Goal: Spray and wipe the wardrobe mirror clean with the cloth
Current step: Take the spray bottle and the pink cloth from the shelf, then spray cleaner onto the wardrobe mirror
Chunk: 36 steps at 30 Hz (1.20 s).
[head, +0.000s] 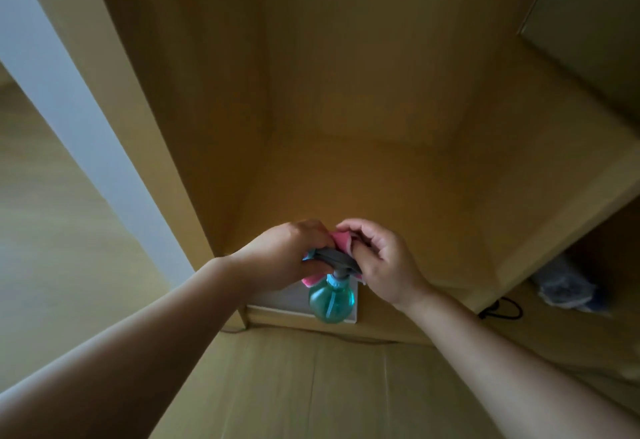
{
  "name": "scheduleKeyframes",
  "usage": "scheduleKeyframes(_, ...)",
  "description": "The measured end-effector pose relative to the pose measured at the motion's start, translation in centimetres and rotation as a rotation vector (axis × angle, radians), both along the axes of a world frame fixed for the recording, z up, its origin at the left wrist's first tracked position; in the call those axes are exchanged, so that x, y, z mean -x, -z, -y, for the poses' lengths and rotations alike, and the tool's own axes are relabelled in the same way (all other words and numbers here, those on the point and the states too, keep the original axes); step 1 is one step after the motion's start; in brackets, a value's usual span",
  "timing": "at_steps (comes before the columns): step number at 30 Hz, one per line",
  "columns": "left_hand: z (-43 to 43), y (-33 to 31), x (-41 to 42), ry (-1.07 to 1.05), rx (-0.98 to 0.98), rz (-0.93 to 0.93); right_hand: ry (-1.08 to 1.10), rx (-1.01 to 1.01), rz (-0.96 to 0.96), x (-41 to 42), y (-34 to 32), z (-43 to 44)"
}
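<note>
Our left hand [284, 255] grips the bottle [331, 301] by its grey spray head, and some cloth shows below its fingers. The pink cloth [341, 242] lies between both hands, near the wardrobe [346, 92] front edge. Our right hand [384, 258] pinches the cloth. Risk: tugging the cloth free may drop the bottle or press the trigger early. The far-right grey panel [588, 22] may be the mirror; we cannot tell.
</note>
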<state>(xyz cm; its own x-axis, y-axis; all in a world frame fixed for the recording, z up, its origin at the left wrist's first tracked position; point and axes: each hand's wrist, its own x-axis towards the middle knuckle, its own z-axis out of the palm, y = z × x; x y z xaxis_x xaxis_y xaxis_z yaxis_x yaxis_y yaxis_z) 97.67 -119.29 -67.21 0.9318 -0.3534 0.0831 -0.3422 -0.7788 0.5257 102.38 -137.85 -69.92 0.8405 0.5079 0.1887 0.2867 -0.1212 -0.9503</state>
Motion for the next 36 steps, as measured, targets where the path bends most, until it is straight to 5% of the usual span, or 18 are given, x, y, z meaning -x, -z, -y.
scheduleKeyframes(15,1.1,-46.4,-3.1,-0.05,-0.03,0.09,0.124,-0.004,0.026,-2.4,-46.4,0.0)
scheduleKeyframes(22,3.0,-64.2,-3.9,-0.025,-0.063,0.211,0.219,0.05,0.189,-3.4,-63.3,1.6)
scheduleKeyframes(28,5.2,-72.1,-4.2,-0.071,-0.084,0.327,0.285,0.07,0.35,-2.6,-71.7,4.6)
scheduleKeyframes(36,7.6,-74.4,-5.1,-0.056,-0.079,0.404,0.488,0.322,0.529,-0.7,-76.1,9.8)
